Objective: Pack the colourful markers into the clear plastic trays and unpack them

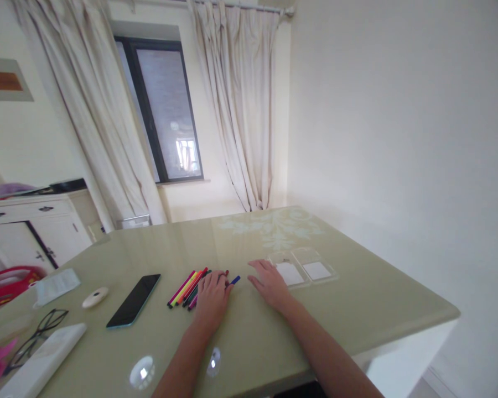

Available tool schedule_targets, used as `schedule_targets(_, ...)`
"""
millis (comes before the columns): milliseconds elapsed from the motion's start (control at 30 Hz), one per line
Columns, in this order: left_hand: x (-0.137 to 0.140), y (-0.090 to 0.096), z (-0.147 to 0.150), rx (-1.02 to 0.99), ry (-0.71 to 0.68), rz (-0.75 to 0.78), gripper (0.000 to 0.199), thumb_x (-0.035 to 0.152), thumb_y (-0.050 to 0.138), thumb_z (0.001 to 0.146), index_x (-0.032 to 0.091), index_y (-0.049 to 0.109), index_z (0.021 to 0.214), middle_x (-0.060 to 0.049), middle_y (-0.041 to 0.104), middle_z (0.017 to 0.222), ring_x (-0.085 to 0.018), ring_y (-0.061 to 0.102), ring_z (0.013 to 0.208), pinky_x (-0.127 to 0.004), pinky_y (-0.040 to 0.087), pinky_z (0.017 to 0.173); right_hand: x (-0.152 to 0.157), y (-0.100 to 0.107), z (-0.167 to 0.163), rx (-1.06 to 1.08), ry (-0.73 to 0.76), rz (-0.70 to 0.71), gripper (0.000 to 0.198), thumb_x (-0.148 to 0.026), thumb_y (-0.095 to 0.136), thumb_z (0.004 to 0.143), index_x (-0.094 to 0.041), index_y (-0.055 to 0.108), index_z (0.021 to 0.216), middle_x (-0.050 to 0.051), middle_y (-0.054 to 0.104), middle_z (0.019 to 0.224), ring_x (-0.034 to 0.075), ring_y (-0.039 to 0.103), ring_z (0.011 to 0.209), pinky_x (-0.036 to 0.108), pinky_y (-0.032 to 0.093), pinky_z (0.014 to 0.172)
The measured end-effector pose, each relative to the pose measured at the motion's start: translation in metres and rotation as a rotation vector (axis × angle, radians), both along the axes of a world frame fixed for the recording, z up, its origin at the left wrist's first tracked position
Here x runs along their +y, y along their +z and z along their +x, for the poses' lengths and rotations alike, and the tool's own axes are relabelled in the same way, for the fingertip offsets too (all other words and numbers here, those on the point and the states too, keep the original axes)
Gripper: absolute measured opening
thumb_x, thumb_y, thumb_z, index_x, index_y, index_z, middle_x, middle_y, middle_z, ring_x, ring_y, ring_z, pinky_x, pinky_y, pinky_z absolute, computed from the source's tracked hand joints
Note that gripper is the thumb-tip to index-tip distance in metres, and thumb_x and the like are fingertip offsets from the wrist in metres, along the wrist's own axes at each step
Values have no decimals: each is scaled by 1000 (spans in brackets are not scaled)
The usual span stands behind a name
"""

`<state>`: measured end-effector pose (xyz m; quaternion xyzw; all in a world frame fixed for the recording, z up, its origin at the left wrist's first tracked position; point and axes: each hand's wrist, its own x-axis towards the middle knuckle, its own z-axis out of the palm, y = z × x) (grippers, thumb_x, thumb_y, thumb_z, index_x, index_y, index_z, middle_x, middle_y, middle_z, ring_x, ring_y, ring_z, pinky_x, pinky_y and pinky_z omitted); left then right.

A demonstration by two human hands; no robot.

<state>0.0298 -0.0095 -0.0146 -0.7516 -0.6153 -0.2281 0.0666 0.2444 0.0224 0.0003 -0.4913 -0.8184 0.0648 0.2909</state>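
Observation:
Several coloured felt-tip pens (188, 288) lie side by side in a slanting row on the pale green tabletop (249, 342). My left hand (212, 294) lies over the right part of the row, its fingers bent down around pens there. A blue pen end (235, 280) sticks out past the fingers on the right; the rest of what is under the palm is hidden. To the right, my right hand (270, 284) hovers at or rests on the tabletop with fingers apart, holding nothing. Its fingers are beside a clear plastic case (299, 267) with white cards (317, 270).
Left of the pens lie a black phone (134, 301), a white oval object (95, 298), a face mask (58, 286), glasses (39, 335) and a long white object (45, 362). A wall (398, 138) borders the table's right side. Curtains (240, 110) hang behind.

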Motion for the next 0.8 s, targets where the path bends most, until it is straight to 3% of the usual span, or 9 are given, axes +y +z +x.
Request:
schedule_targets(100,-1,1,9,-13,-74,-32,19,30,48,103,21,65,107,-9,71,115,-26,63,111,-39,46,97,-4,-3,-14,15,270,-20,33,-26,50,103,-28,63,134,5,70,125,19,61,119,31,44,104)
schedule_targets(200,-3,2,11,-25,-143,-74,24,30,41,106,24,64,110,-5,73,111,-20,69,99,-28,49,82,-1,-3,-11,-20,331,-4,28,-29,51,105,-26,70,125,5,75,113,20,65,108,30,47,99)
schedule_targets(300,-4,5,0,-41,-116,-86,30,37,40,106,26,67,103,-4,75,98,-20,71,86,-28,49,73,9,0,10,10,245,26,28,-29,51,104,-24,75,118,6,77,107,21,67,103,32,49,96)
schedule_targets(367,-3,8,-11,-70,-52,-69,36,36,35,107,23,68,101,-6,74,93,-22,71,85,-31,51,76,16,2,25,156,85,53,29,-29,51,103,-24,75,118,7,77,109,22,68,103,33,50,96)
schedule_targets(433,-1,9,-16,-101,-28,-41,39,31,30,108,21,68,110,-8,72,102,-22,69,97,-33,52,87,21,3,35,304,9,89,31,-31,50,103,-26,75,120,6,77,111,21,68,104,33,50,97)
schedule_targets(533,1,7,-10,-128,-84,-17,41,23,30,106,21,61,132,-9,65,119,-20,65,112,-33,49,100,20,2,33,403,12,101,31,-38,53,102,-25,77,117,7,74,103,21,68,95,31,54,88)
schedule_targets(667,-1,3,7,-175,-195,-43,39,23,37,104,22,60,135,-10,63,122,-22,60,120,-37,47,105,13,0,18,367,20,99,31,-39,58,100,-24,77,118,6,66,93,19,65,83,28,54,77)
schedule_targets(800,-5,1,10,-169,-245,-101,23,27,50,99,23,70,111,-7,69,111,-25,61,112,-39,48,99,11,2,15,165,-51,107,31,-30,51,104,-24,71,127,6,67,99,19,64,94,28,51,86)
